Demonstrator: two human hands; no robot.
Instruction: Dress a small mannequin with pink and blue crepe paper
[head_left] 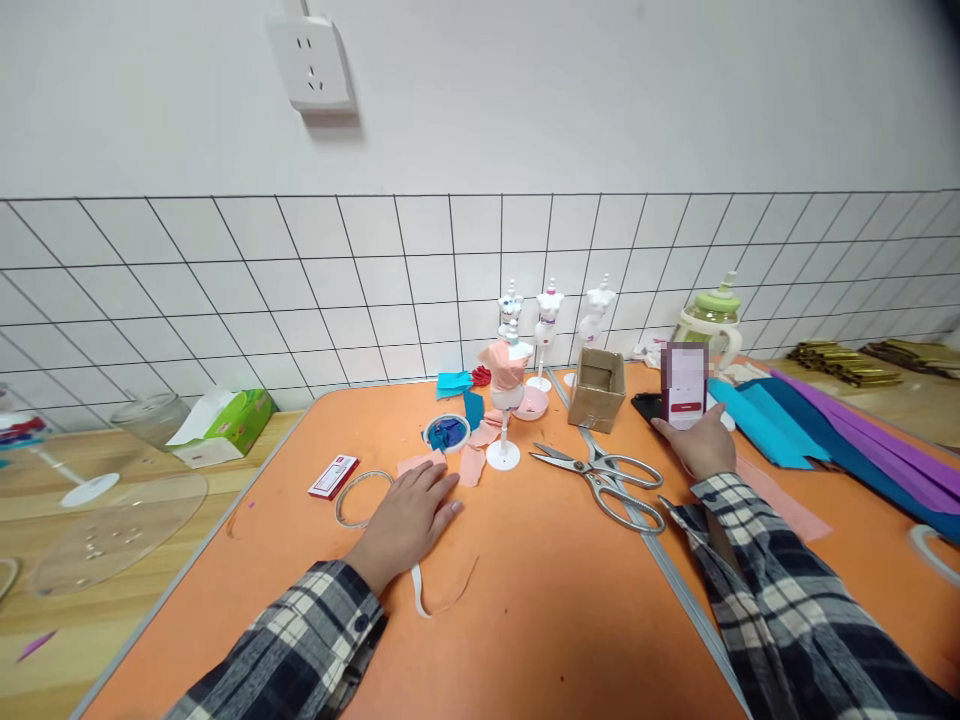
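Observation:
My left hand (pixel 409 518) rests palm down on the orange mat (pixel 540 600), fingers stretched out, over pieces of pink crepe paper (pixel 471 466). Beside it lie a ring of narrow tape (pixel 346 500) and a small red and white box (pixel 334 477); a white strip (pixel 418 592) pokes out below. On the right, my right hand (pixel 703 447) grips a phone (pixel 685 385) upright, its screen lit and partly blurred. Between the hands stands a small white mannequin (pixel 507 398) with pink paper around its chest. Large metal scissors (pixel 600 475) lie spread apart nearby.
Three more mannequins (pixel 547 320) stand behind a small cardboard box (pixel 598 395). Coloured paper sheets (pixel 862 440) and a green-lidded bottle (pixel 709 325) are at right. A tissue pack (pixel 225 425) and a clear round plate (pixel 120 535) sit left on the wooden table.

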